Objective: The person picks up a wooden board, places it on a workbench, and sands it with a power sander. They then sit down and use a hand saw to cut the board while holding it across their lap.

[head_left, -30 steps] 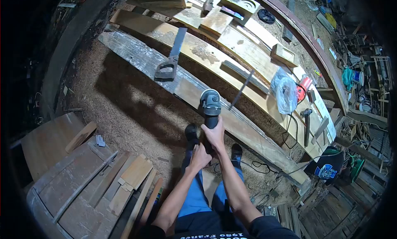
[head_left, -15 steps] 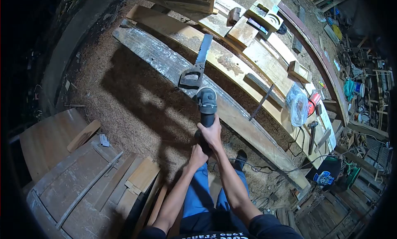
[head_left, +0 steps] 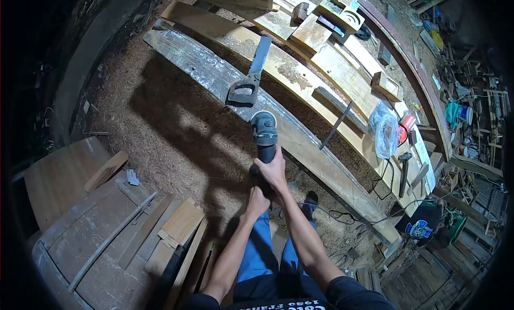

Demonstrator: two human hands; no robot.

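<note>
An angle grinder [head_left: 265, 132] with a black body points away from me, its head over the edge of a weathered plank [head_left: 305, 141]. My right hand [head_left: 273, 169] is closed round the grinder's body behind the head. Farther back, my left hand [head_left: 258, 201] wraps round the rear end of the same tool. Just beyond the head lies a handsaw [head_left: 245, 91], its handle on the plank and its toothed blade reaching toward the pale board [head_left: 292, 71] behind. The grinder's disc is hard to make out.
A clear plastic bag [head_left: 386, 136], a red tool [head_left: 407, 129] and a hammer [head_left: 404, 173] rest on the boards at right. A dark metal bar [head_left: 337, 126] spans the gap between planks. A cable [head_left: 342, 216] trails near my feet. Sawdust [head_left: 160, 144] covers the ground.
The view has shifted slightly, so planks and saw sit a little higher and farther left. The gap between grinder head and saw handle is slightly wider. Both hands keep their grip.
</note>
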